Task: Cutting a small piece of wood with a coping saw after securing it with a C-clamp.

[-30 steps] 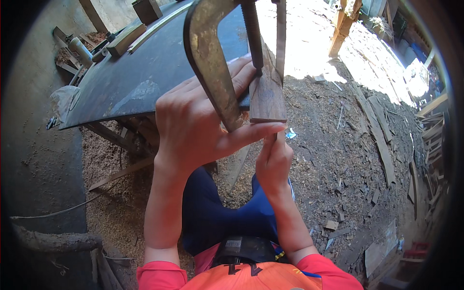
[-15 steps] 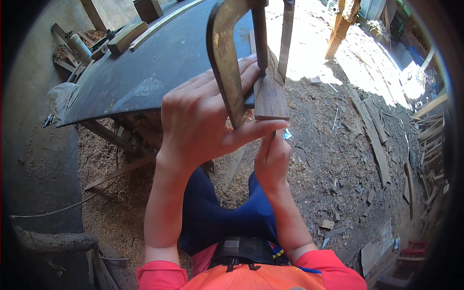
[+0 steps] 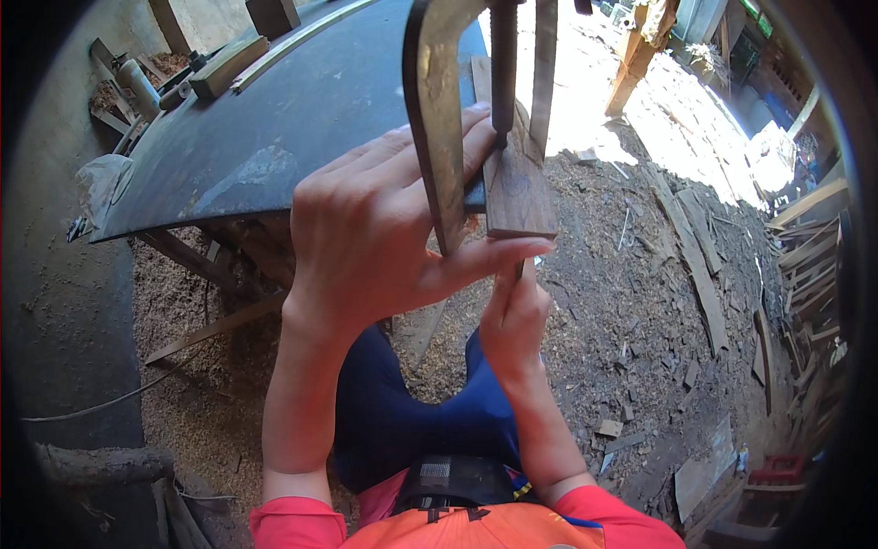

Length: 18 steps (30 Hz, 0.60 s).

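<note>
A dark wooden piece (image 3: pixel 519 197) juts past the corner of the blue-grey tabletop, with the screw (image 3: pixel 503 82) of a metal C-clamp (image 3: pixel 430 119) bearing down on it. My left hand (image 3: pixel 366 215) lies open beside the clamp, fingers stretched along the wood's left side and thumb reaching across under its near end. Directly beneath that end, my right hand (image 3: pixel 514 316) is closed in an upright fist. A thin dark sliver shows above the fist; the rest of what it grips is hidden. A narrow metal bar (image 3: pixel 543 82) rises to the right of the screw.
The tabletop (image 3: pixel 265 146) stretches away to the left, carrying a wooden block (image 3: pixel 229 67) and a long pale strip (image 3: pixel 297 44) at its far side. Sawdust and offcuts cover the ground. A wooden post (image 3: pixel 640 59) stands far right, and stacked slats (image 3: pixel 814 265) line the right side.
The view has shifted slightly, so the clamp and wood sit a little lower and further right. The narrow bar has changed its slant slightly. Both hands keep nearly the same pose.
</note>
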Each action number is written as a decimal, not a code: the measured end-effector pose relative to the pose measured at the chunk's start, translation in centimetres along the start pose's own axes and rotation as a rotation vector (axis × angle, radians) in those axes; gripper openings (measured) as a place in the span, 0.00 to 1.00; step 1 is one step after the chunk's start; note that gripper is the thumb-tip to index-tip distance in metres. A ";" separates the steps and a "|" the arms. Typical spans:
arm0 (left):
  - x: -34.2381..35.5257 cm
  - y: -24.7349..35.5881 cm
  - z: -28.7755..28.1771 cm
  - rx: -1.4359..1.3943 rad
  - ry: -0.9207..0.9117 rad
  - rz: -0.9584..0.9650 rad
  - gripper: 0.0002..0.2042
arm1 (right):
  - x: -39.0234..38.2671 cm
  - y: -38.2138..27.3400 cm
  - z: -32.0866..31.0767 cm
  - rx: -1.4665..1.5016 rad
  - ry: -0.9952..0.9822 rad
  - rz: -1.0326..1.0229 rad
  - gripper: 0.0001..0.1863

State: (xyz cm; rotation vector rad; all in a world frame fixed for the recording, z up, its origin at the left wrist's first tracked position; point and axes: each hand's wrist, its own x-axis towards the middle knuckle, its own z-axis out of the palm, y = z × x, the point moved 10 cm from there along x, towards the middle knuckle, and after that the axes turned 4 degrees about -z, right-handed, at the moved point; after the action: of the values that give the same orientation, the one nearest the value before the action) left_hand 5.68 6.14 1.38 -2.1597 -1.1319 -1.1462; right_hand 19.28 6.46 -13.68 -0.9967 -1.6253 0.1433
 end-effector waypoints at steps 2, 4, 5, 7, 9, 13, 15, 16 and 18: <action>-1.1 -0.4 0.2 0.035 -0.021 -0.015 0.40 | 4.3 -0.7 0.7 0.001 -0.043 0.011 0.06; -0.9 0.6 0.3 -0.012 0.003 0.003 0.40 | 5.1 -0.6 0.7 0.009 -0.113 0.080 0.05; -0.4 0.3 -0.7 0.008 0.026 0.022 0.40 | 4.2 -1.3 1.2 0.050 -0.112 0.055 0.05; -0.6 0.2 0.1 -0.027 0.000 -0.002 0.40 | 0.2 -0.2 -0.9 0.066 -0.054 0.197 0.10; -0.6 0.2 0.0 -0.026 -0.015 -0.019 0.40 | 0.9 -0.2 -0.7 0.070 -0.073 0.194 0.11; -0.6 0.2 -0.1 -0.020 -0.001 0.004 0.40 | 3.2 -1.4 0.1 -0.022 -0.105 0.040 0.09; -0.2 -0.3 0.0 -0.001 0.001 0.005 0.40 | -0.9 0.7 -0.5 0.054 -0.083 0.229 0.10; -0.2 -0.2 0.4 0.007 -0.003 -0.004 0.40 | -0.1 -0.3 -0.5 0.016 -0.084 0.168 0.10; -0.5 0.8 -0.1 -0.010 -0.018 -0.012 0.40 | 3.5 -0.7 -0.9 -0.023 -0.109 0.120 0.10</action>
State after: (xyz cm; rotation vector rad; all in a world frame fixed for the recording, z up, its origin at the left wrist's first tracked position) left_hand 6.15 5.39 0.99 -2.1780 -1.1501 -1.1424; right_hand 19.77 8.01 -10.40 -1.1212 -1.6691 0.2646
